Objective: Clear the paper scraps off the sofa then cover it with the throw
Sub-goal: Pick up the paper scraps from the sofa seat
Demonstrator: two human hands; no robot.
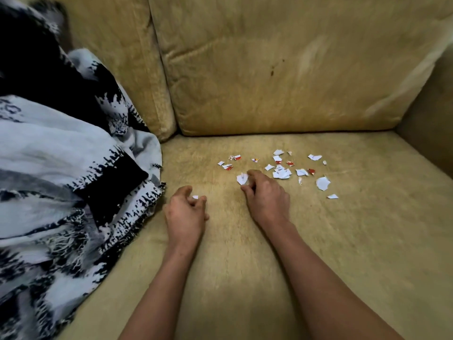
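Velvety sofa [318, 241]: left hand [185, 212], right hand [266, 195] pinch jagged scraps [241, 179].

On the tan plush sofa seat [343, 253], torn white-and-red paper scraps [282, 171] lie scattered, just before the tan back cushion [282, 82]. Right hand [266, 198] at the scraps' left edge, left hand [186, 209] further left, crumpled black-and-white patterned throw [61, 182] leftmost, heaped on the seat.

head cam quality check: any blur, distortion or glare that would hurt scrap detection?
Head view: motion blur smears the throw at upper left; left hand and right hand are slightly soft; paper scraps are reasonably sharp. Head view: wide-angle bowing curves the back cushion edges. Head view: dim, even light, darker corners, no glare.
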